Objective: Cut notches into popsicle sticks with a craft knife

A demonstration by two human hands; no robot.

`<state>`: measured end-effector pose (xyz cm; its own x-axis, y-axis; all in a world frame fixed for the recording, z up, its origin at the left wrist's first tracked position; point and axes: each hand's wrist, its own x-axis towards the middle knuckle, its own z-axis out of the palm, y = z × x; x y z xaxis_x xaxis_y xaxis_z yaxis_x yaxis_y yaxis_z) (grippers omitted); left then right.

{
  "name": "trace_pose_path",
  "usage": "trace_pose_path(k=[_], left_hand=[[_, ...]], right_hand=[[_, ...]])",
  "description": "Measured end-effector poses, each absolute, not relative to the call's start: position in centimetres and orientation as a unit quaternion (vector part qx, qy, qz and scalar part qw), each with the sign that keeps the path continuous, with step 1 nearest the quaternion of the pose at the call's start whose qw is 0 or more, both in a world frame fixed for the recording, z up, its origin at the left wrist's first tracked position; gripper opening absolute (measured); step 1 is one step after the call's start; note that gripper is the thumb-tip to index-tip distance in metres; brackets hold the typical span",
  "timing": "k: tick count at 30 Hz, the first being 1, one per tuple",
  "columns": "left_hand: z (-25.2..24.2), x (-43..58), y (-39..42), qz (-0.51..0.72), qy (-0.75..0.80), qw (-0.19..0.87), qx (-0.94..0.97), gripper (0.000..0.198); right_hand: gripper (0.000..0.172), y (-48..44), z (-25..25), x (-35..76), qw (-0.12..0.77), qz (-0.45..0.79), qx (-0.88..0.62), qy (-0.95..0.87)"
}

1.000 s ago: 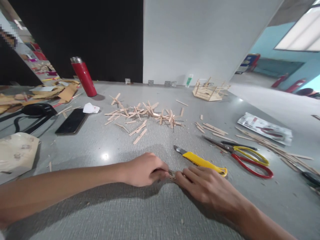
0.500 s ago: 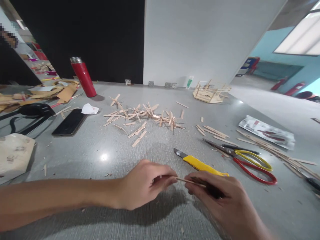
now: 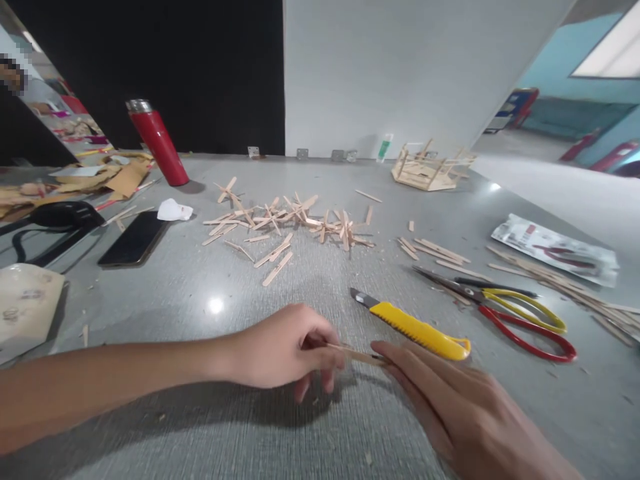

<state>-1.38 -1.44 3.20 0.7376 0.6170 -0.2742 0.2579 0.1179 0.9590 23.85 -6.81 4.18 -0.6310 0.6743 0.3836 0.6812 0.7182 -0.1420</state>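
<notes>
Between my hands a thin wooden craft stick (image 3: pixel 361 357) is held low over the table. My left hand (image 3: pixel 295 347) pinches its left end between thumb and fingers. My right hand (image 3: pixel 445 393) closes over the other end, with its fingers lying together; a small dark tip shows by the stick there, but what it belongs to is hidden. Just beyond my right hand lies a yellow utility knife (image 3: pixel 420 331) with its blade pointing away to the left. Scissors (image 3: pixel 500 307) with one yellow and one red handle rest to the right of it.
Loose wooden sticks (image 3: pixel 300 217) are heaped mid-table. A lattice frame of sticks (image 3: pixel 427 170) stands at the back right. A silver packet (image 3: pixel 555 250) and more sticks (image 3: pixel 555 287) lie right. A red bottle (image 3: pixel 159 148) and a phone (image 3: pixel 135 239) are at left.
My left hand has shifted slightly left and up, its lower fingers loosening. My right hand has turned palm-down and flattened over the stick's end. The view has shifted a little.
</notes>
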Motion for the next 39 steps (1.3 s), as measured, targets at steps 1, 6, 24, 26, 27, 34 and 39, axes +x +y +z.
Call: trace_pose_path(k=[1, 6, 24, 26, 27, 34, 39], left_hand=[[3.0, -1.5, -1.0, 0.114, 0.335, 0.675, 0.648, 0.028], [2.8, -1.7, -0.2, 0.090, 0.328, 0.682, 0.647, 0.029], [3.1, -1.9, -0.1, 0.067, 0.337, 0.680, 0.648, 0.024], [2.8, -1.9, -0.1, 0.070, 0.337, 0.686, 0.641, 0.024], [2.7, -1.8, -0.1, 0.069, 0.339, 0.689, 0.636, 0.024], [2.3, -1.7, 0.0, 0.062, 0.346, 0.705, 0.617, 0.023], [2.0, -1.7, 0.0, 0.068, 0.331, 0.707, 0.622, 0.026]], right_hand=[[0.041, -6.8, 3.9, 23.9, 0.190, -0.040, -0.370, -0.909], [0.041, -6.4, 2.6, 24.0, 0.166, -0.091, -0.370, -0.910], [0.041, -6.5, 2.7, 23.8, 0.119, -0.102, -0.291, -0.944], [0.045, -6.7, 2.5, 23.8, 0.116, -0.120, -0.296, -0.941], [0.045, -6.8, 2.5, 23.8, 0.112, -0.128, -0.300, -0.939], [0.047, -7.2, 2.2, 22.4, 0.122, -0.173, -0.322, -0.923], [0.047, -7.3, 1.9, 22.0, 0.114, -0.176, -0.328, -0.921]])
